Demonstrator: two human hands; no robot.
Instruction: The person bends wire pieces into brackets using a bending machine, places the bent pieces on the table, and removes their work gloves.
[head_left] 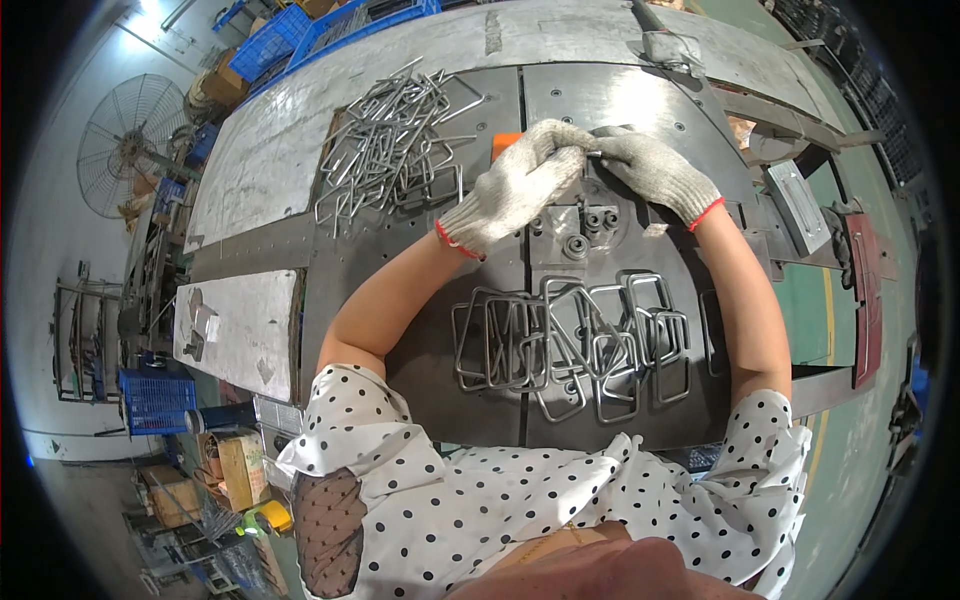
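Both gloved hands meet near the steel bench's far edge, the left hand (520,180) and right hand (655,170) pinching between closed fingers a short wire piece (597,152) lying crosswise.

Both gloves white w/ red cuffs: left hand (520,185), right hand (655,170). Orange block (503,143) just behind left. Grey wire frames (570,345) below hands. Blouse (480,510) white, black dots. Blue crates (290,35) far behind left.
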